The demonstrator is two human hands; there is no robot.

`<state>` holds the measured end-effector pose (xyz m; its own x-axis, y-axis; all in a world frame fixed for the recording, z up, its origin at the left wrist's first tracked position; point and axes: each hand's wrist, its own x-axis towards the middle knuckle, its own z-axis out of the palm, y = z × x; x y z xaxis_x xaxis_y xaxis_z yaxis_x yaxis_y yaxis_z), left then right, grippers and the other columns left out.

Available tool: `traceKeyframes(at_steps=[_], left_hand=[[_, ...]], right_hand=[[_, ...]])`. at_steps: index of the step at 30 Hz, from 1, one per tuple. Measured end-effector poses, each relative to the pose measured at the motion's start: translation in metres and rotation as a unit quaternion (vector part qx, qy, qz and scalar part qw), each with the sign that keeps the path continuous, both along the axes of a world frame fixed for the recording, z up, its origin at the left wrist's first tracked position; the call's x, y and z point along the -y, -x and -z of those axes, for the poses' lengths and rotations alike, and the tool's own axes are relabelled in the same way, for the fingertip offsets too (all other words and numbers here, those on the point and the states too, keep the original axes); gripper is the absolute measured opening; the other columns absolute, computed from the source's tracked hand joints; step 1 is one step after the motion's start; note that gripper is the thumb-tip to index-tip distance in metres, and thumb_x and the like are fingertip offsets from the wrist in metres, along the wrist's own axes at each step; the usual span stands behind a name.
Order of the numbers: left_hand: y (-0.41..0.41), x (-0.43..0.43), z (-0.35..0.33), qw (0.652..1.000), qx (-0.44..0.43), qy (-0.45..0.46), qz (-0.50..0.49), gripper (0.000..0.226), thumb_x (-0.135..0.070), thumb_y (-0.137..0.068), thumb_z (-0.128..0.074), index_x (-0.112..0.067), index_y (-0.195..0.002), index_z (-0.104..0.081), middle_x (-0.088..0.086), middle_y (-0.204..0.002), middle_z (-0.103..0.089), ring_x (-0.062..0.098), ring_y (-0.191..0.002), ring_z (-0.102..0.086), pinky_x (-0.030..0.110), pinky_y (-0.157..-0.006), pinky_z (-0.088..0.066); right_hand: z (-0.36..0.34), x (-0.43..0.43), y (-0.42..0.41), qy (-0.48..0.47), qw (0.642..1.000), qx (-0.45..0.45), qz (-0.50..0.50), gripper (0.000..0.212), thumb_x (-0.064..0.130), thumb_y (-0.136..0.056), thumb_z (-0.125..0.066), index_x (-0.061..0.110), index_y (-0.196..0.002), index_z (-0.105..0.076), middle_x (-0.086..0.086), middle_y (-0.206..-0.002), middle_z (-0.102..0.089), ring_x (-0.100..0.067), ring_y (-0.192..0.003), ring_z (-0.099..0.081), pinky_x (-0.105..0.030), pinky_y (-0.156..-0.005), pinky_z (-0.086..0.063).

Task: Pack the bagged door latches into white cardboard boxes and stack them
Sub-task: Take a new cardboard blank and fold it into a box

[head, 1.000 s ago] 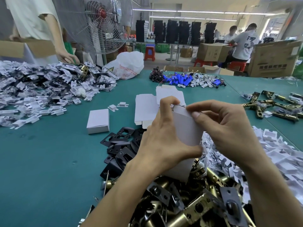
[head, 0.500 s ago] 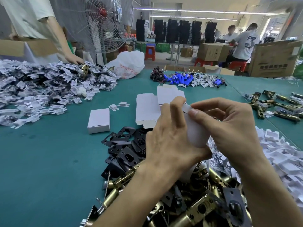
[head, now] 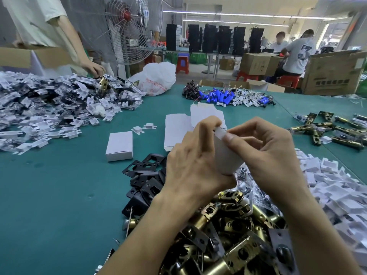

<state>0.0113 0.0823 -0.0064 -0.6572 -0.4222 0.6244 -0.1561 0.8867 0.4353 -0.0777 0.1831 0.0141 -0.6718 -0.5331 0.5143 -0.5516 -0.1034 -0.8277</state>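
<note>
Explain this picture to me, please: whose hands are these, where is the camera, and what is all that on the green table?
No machine here: a person works bare-handed, and the camera sits on their head, looking down. The left hand grips a small white box while the right hand pinches its top flap. On the green table lie a closed box, flat unfolded boxes, black plates, a heap of brass latches nearest the person, and white inserts at right. Another heap of bagged parts lies far left.
</note>
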Motion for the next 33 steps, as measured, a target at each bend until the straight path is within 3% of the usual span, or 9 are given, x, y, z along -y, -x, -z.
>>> traceKeyframes(at_steps=[4,8,13,17,20,24,27,31,33], left_hand=[[0.001,-0.002,0.002,0.999,0.016,-0.017,-0.031,0.09,-0.044,-0.049,-0.083,-0.032,-0.116,-0.024,-0.014,-0.096,-0.043,0.02,-0.07,-0.043,0.034,-0.068,-0.034],[0.002,-0.002,0.004,0.998,0.031,-0.043,-0.025,0.07,-0.054,-0.058,-0.071,-0.035,-0.114,-0.033,-0.016,-0.093,-0.048,0.018,-0.073,-0.051,0.033,-0.06,-0.035],[0.004,0.002,0.006,0.998,0.003,-0.064,0.005,0.076,-0.057,-0.065,-0.064,-0.033,-0.127,-0.027,-0.013,-0.101,-0.045,0.017,-0.083,-0.051,0.033,-0.061,-0.04],[0.004,0.004,0.008,0.998,-0.014,-0.057,0.01,0.092,-0.061,-0.069,-0.072,-0.032,-0.137,-0.017,-0.006,-0.115,-0.047,0.019,-0.094,-0.053,0.034,-0.068,-0.044],[0.003,0.004,0.007,0.998,-0.023,-0.057,0.004,0.103,-0.059,-0.072,-0.072,-0.038,-0.146,-0.003,0.0,-0.126,-0.049,0.016,-0.091,-0.051,0.033,-0.067,-0.042],[0.003,0.004,0.007,0.998,-0.022,-0.048,0.014,0.083,-0.056,-0.075,-0.065,-0.048,-0.139,-0.012,-0.001,-0.111,-0.048,0.02,-0.081,-0.054,0.025,-0.053,-0.035],[0.004,0.006,0.008,0.998,-0.027,-0.056,0.014,0.069,-0.056,-0.074,-0.066,-0.042,-0.125,-0.022,-0.004,-0.102,-0.048,0.021,-0.077,-0.053,0.026,-0.052,-0.035],[0.005,0.009,0.009,0.996,-0.048,-0.067,0.022,0.069,-0.054,-0.075,-0.072,-0.037,-0.12,-0.023,-0.003,-0.105,-0.049,0.023,-0.08,-0.054,0.025,-0.052,-0.037],[0.003,0.011,0.007,0.996,-0.058,-0.068,0.017,0.069,-0.058,-0.076,-0.071,-0.035,-0.121,-0.023,-0.002,-0.107,-0.05,0.022,-0.079,-0.055,0.02,-0.052,-0.035]], right_hand=[[0.001,-0.001,0.003,-0.01,0.999,-0.019,0.032,0.009,0.017,-0.084,-0.077,0.023,-0.08,-0.071,0.011,-0.08,-0.075,-0.004,-0.076,-0.07,-0.038,-0.07,-0.058],[0.0,-0.002,0.005,0.008,0.998,-0.041,0.056,0.009,0.018,-0.083,-0.077,0.026,-0.081,-0.073,0.012,-0.076,-0.074,-0.002,-0.075,-0.069,-0.025,-0.068,-0.055],[-0.004,-0.001,-0.001,0.021,0.998,-0.051,-0.006,0.016,0.014,-0.086,-0.074,0.03,-0.091,-0.074,0.016,-0.088,-0.075,0.001,-0.085,-0.07,-0.012,-0.072,-0.052],[-0.005,-0.001,-0.001,0.023,0.998,-0.012,-0.063,0.022,0.011,-0.085,-0.072,0.03,-0.094,-0.073,0.015,-0.098,-0.075,0.0,-0.094,-0.069,-0.013,-0.076,-0.052],[-0.004,-0.002,-0.001,0.007,0.995,0.02,-0.099,0.025,0.008,-0.083,-0.073,0.026,-0.101,-0.074,0.005,-0.097,-0.077,-0.008,-0.094,-0.072,-0.024,-0.076,-0.058],[-0.002,-0.004,0.002,-0.012,0.994,0.022,-0.105,0.028,0.009,-0.082,-0.075,0.023,-0.105,-0.075,0.004,-0.092,-0.078,-0.011,-0.084,-0.073,-0.032,-0.075,-0.061],[-0.002,-0.005,0.004,-0.012,0.995,-0.002,-0.101,0.027,0.01,-0.082,-0.074,0.028,-0.101,-0.074,0.005,-0.105,-0.074,-0.008,-0.098,-0.07,-0.028,-0.081,-0.059],[-0.001,-0.004,0.004,-0.033,0.991,-0.019,-0.127,0.034,0.013,-0.08,-0.075,0.032,-0.107,-0.072,0.008,-0.116,-0.07,-0.006,-0.106,-0.067,-0.029,-0.086,-0.057],[0.001,-0.003,0.002,-0.019,0.991,-0.017,-0.133,0.039,0.009,-0.078,-0.078,0.03,-0.111,-0.071,0.009,-0.104,-0.073,-0.005,-0.092,-0.07,-0.026,-0.08,-0.055]])
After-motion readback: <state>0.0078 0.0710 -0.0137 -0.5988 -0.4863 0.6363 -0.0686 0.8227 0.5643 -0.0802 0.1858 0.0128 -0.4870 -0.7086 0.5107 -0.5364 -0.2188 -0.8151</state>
